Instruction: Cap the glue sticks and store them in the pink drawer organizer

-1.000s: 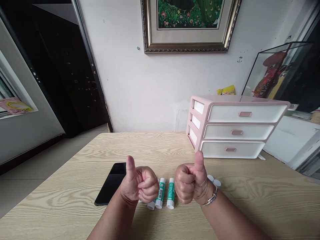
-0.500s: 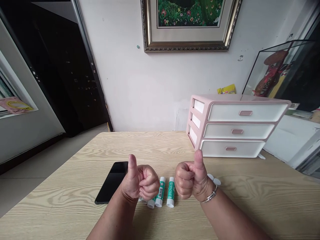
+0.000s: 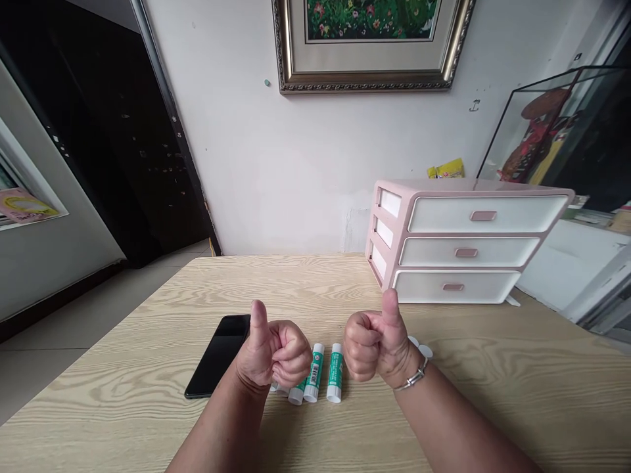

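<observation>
My left hand [image 3: 273,348] is raised over the table, its fingers curled into a fist and the thumb pointing up. My right hand [image 3: 374,341] makes the same thumbs-up, with a silver bracelet [image 3: 414,376] around its wrist. Neither fist shows anything inside. Between and below them several green-and-white glue sticks lie on the table; one glue stick [image 3: 335,373] is fully visible, another glue stick [image 3: 314,374] sits beside my left fist, and others are partly covered by that hand. White round pieces [image 3: 424,351] peek out behind my right wrist.
A black phone [image 3: 217,361] lies left of my left hand on the wooden table [image 3: 123,387]. Toward the back right stands a pink-and-white drawer unit [image 3: 468,243], a yellow packet [image 3: 447,169] behind its top. A framed picture [image 3: 365,82] hangs on the wall.
Both hands keep the thumbs-up pose in nearly the same place. The whole view has shifted slightly, so the scene sits a little higher. Objects on the table have not moved.
</observation>
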`<state>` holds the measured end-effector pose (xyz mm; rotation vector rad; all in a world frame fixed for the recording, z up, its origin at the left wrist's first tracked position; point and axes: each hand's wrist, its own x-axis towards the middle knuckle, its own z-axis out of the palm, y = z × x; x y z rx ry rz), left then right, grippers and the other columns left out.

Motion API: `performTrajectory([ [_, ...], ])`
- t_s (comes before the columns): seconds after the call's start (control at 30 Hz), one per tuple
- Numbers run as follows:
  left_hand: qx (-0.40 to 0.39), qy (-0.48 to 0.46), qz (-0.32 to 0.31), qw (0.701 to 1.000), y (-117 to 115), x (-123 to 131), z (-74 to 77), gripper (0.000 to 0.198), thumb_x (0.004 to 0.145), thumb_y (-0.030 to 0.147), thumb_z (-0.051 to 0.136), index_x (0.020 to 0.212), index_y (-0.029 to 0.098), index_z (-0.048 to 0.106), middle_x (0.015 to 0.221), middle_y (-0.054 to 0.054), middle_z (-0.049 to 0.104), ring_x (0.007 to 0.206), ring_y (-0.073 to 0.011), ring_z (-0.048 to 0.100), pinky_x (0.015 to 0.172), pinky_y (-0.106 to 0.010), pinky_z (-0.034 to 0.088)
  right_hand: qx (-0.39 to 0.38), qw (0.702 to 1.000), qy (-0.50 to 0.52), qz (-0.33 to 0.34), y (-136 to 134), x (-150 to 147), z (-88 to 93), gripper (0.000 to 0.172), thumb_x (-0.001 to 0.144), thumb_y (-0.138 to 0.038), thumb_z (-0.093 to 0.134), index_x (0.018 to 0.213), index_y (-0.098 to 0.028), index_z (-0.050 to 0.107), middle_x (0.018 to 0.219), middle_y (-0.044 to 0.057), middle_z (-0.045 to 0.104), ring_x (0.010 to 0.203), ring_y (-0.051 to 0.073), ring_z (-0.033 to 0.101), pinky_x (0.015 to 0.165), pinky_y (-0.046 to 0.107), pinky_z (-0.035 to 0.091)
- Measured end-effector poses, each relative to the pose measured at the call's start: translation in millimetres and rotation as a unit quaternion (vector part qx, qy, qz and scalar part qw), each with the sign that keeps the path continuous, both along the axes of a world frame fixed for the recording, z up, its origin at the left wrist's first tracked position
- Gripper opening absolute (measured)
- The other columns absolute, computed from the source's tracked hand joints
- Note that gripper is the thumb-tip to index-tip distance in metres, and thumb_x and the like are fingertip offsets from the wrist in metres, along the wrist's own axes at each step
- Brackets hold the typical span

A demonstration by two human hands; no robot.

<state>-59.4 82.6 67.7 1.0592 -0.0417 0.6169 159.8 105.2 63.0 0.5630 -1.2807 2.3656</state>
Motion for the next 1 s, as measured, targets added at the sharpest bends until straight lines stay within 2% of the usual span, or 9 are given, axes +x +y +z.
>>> performTrajectory([
  [0.57, -0.01, -0.002, 0.0, 1.0, 2.7, 0.1, -2.4, 0.082, 0.067, 0.099, 0.028, 0.046, 0.02, 0.026, 0.043, 0.007, 0.024, 0.034, -0.0025, 0.016, 0.03, -0.014, 0.011, 0.007, 1.0, -0.005, -0.005, 1.6, -0.3, 0.8, 0.071, 0.081, -0.092, 0.021, 0.062, -0.024, 0.028, 0.05, -0.01, 0.022, 0.043, 0.006, 0.013, 0.041, 0.022, 0.014],
  [1.0, -0.011, -0.001, 0.006, 1.0, 3.6, 0.2, -3.2, 0.082, 0.067, 0.1, 0.026, 0.046, 0.021, 0.027, 0.043, 0.007, 0.024, 0.034, -0.0024, 0.016, 0.029, -0.015, 0.011, -0.007, 0.999, -0.031, -0.023, 2.6, 1.3, -3.8, 0.074, 0.078, -0.094, 0.028, 0.059, -0.023, 0.029, 0.047, -0.01, 0.022, 0.042, 0.005, 0.014, 0.041, 0.02, 0.015],
])
